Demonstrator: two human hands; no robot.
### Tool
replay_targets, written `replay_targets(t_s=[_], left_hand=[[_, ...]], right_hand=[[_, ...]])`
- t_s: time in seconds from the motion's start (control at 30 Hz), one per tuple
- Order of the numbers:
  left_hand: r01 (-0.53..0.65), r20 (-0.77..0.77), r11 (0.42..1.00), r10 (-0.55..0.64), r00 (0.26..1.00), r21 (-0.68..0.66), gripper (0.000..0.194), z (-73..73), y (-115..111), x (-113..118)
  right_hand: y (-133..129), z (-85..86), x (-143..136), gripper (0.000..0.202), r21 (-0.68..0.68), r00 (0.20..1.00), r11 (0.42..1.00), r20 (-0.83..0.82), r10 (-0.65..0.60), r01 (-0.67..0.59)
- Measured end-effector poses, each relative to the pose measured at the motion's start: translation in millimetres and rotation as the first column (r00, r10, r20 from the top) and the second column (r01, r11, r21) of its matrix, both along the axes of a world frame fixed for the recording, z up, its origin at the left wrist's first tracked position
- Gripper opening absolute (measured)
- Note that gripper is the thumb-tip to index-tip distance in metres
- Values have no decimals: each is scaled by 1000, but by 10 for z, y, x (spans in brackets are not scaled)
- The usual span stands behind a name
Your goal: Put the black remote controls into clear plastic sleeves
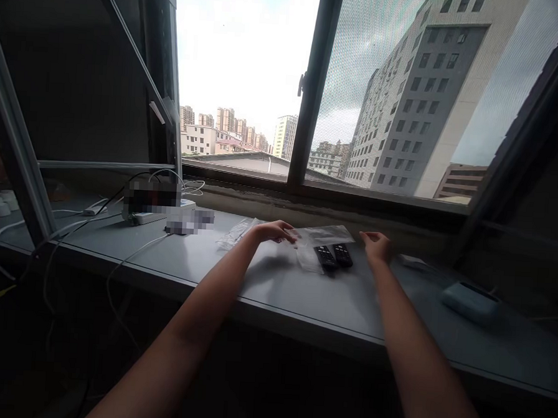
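In L fingers [284,232], clr plastic bag [328,234]

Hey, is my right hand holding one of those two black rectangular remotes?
No, your right hand is apart from both black rectangular remotes, which lie to its left.

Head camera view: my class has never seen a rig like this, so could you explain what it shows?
There is no machine here, just a person's two bare hands. The single picture comes from a camera worn on the head, looking forward and down. On the grey table lie two black remote controls, with crumpled clear plastic to their left and a blue-grey box to their right. The left hand holds one end of a clear bag beside the remotes. The right hand is near its other end; whether it grips the bag is unclear.
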State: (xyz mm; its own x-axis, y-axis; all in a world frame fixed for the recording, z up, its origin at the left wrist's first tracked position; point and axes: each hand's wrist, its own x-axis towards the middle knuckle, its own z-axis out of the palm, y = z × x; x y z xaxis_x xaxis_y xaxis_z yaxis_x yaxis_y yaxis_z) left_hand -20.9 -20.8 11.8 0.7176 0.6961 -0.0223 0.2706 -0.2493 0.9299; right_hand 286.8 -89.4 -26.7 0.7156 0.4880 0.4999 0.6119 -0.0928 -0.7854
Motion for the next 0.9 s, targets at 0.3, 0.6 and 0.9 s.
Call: replay_targets(t_s=[0.3, 0.6, 0.9], left_hand=[[-329, 69, 931, 342, 937, -157, 43, -64, -65, 219], [-33, -139, 998, 40, 989, 51, 115, 7, -268, 294], [257, -305, 966, -254, 918, -31, 72, 123, -219, 115]], right_hand=[[-1, 3, -153, 27, -322, 947, 903, 52, 316, -283], [-74, 28, -243, 24, -428, 932, 868, 132, 336, -252], [52, -74, -105, 36, -512, 947, 858, 258, 193, -35]])
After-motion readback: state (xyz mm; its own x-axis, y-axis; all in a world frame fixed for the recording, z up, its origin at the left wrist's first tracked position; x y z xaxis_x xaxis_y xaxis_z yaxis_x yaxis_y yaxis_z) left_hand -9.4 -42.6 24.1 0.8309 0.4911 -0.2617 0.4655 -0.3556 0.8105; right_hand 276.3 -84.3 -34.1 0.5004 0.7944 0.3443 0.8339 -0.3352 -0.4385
